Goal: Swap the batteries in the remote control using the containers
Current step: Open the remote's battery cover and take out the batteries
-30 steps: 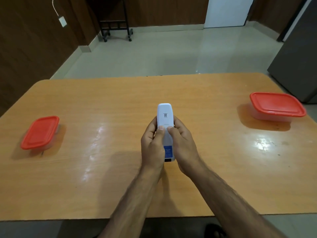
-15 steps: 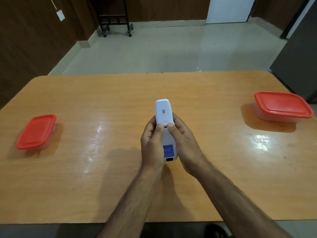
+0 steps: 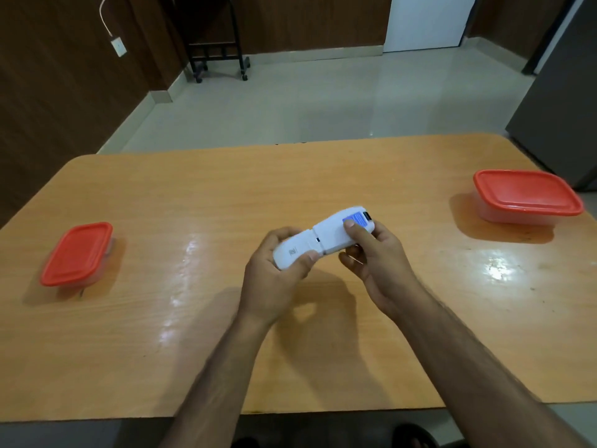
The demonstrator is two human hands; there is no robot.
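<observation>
Both hands grip the long white plastic remote control above the orange wooden table: left hand should hold tight while right hand slides what looks like the back cover off slowly.

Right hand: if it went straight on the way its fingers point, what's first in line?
The right hand grips the remote control, fingers pointing left, so beyond the remote it likely meets the left hand. Both containers sit well off that line; depth is unclear.
</observation>
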